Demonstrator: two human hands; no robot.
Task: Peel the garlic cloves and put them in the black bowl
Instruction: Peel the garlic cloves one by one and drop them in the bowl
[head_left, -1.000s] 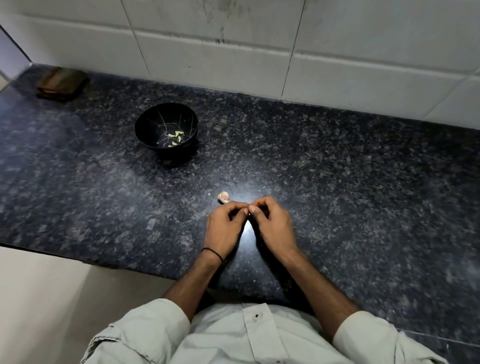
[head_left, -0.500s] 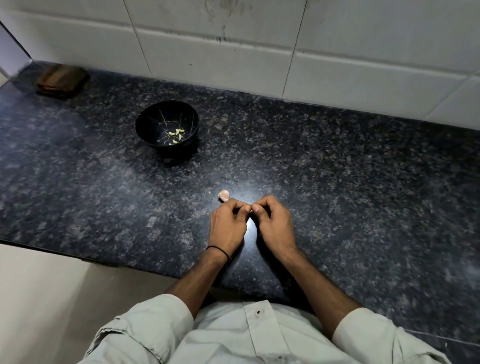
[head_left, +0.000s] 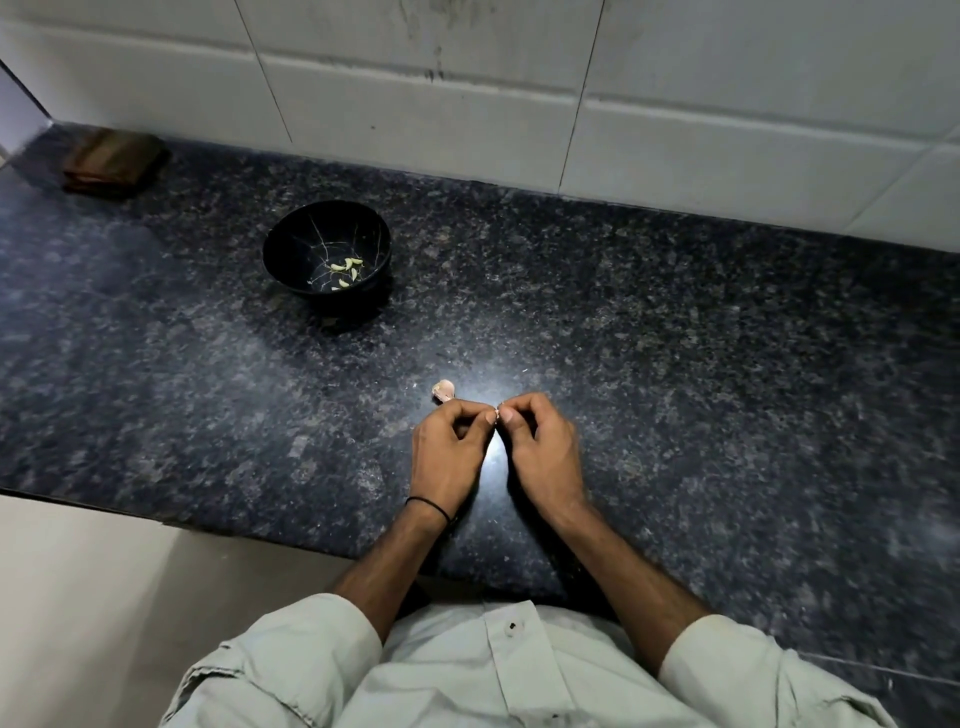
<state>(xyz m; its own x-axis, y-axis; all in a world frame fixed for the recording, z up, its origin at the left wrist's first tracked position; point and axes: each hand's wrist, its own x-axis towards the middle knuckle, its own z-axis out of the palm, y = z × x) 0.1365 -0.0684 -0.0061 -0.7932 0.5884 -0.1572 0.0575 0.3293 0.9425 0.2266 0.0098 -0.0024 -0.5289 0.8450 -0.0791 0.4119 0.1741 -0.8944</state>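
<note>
Head: left hand (head_left: 449, 447) and right hand (head_left: 540, 447) still pinch the garlic clove (head_left: 497, 414).

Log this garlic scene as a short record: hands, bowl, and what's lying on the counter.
left hand: pinches small garlic clove at its fingertips
right hand: pinches the same clove
black bowl: upright on counter, beyond and left of hands; peeled cloves inside
loose garlic piece: on counter just beyond left hand, skin on
brown block: far-left corner by wall

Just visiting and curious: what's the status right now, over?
Both busy: left-hand grip and right-hand grip pinch one garlic clove. Some peeled cloves in black bowl. One unpeeled clove on counter by left knuckles.
</note>
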